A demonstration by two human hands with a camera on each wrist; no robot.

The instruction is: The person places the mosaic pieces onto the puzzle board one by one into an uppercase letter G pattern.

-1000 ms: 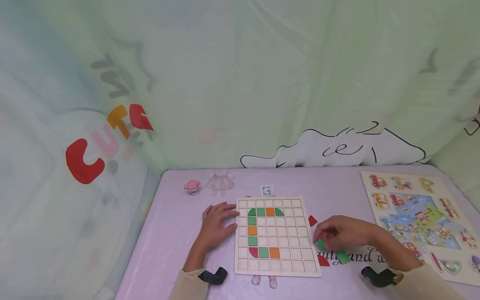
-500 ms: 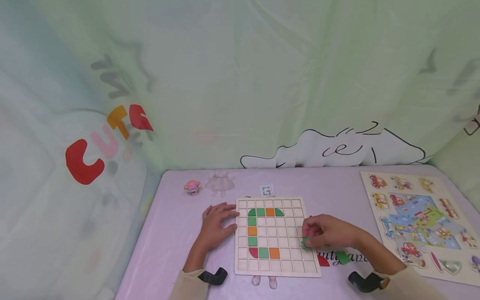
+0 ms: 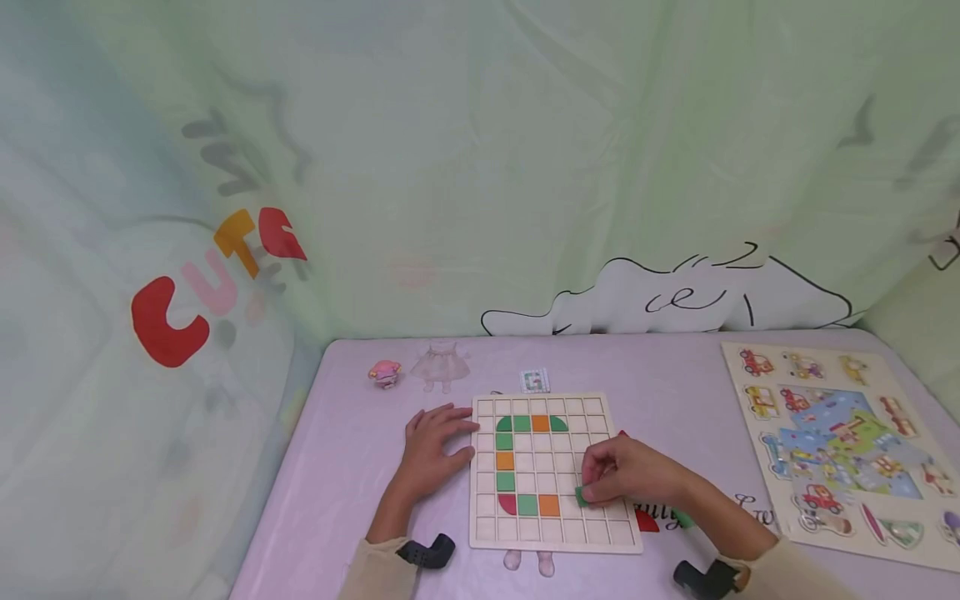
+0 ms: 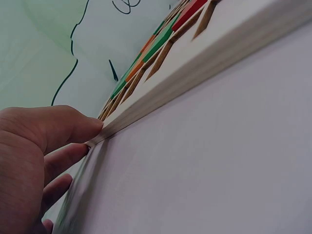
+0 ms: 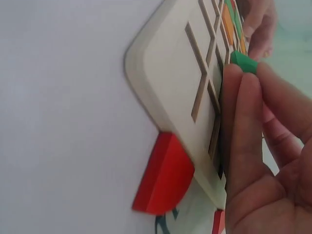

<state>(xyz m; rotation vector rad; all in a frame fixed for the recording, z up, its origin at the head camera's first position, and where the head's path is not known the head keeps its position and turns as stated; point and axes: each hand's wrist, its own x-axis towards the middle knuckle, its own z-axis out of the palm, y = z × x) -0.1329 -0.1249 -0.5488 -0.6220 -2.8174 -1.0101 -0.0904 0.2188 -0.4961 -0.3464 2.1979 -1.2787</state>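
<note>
A pale wooden grid board (image 3: 557,533) lies on the table, with green, orange and red tiles set in its cells in a C-like line. My left hand (image 3: 437,448) rests at the board's left edge, fingers spread, its thumb (image 4: 87,127) right at the rim in the left wrist view. Over the lower right cells, my right hand (image 3: 633,473) pinches a small green tile (image 5: 243,62) between thumb and fingertips. The tile is partly hidden by the fingers. Beside the board's right edge lies a red quarter-round tile (image 5: 165,176).
Another green tile (image 3: 684,518) lies partly behind the right forearm. A small pattern card (image 3: 535,381) is just beyond the board. At the back left stands a pink-topped figurine (image 3: 385,373). A wooden vehicle puzzle (image 3: 855,442) covers the table's right side.
My right hand has picked up a green tile from the table beside the board and carried it left over the grid. The left hand has stayed in place.
</note>
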